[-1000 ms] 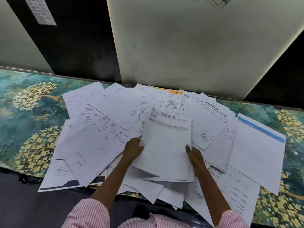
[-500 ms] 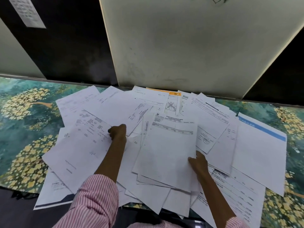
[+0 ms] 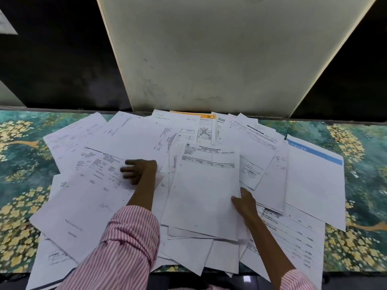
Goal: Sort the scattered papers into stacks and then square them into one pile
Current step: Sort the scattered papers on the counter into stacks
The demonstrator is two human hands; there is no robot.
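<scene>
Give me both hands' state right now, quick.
Left hand: open, fingers spread flat on a loose sheet.
Right hand: closed on the edge of the middle stack.

Loose printed papers [image 3: 188,206] overlap across the middle of the floral table top [image 3: 23,155], leaving bare surface only at its far left and far right ends, where a hand could set down. A pale upright panel [image 3: 219,55] rises just behind the papers' far edge and blocks reach beyond. The left hand [image 3: 139,171] and its striped sleeve [image 3: 123,248] lie over the left sheets; the right hand [image 3: 245,203] pinches the centre stack's [image 3: 205,189] right edge, covering sheets below
</scene>
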